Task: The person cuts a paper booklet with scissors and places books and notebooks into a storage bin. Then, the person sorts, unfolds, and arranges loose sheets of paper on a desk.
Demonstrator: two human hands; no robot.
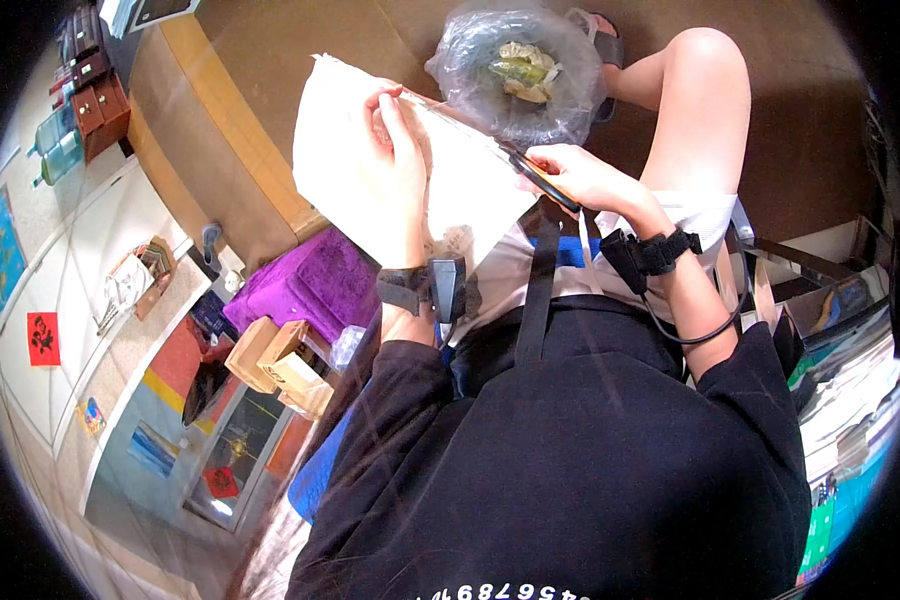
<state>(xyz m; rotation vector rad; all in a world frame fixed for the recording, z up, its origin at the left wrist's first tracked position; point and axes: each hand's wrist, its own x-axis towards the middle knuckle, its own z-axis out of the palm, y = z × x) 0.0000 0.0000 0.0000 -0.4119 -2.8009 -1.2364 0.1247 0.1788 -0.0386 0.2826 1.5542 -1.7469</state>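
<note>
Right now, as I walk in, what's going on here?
A seated person is working with a white sheet above their lap. The left hand lies against the sheet, while the right hand holds scissors with black and orange handles. The blades lie along the sheet's edge; I can't tell whether they are cutting. A plastic-lined bin with some contents stands on the floor beyond.

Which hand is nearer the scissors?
Right. The right hand holds the scissors by the handles; the left hand is on the paper, left of the handles and apart from them.
</note>
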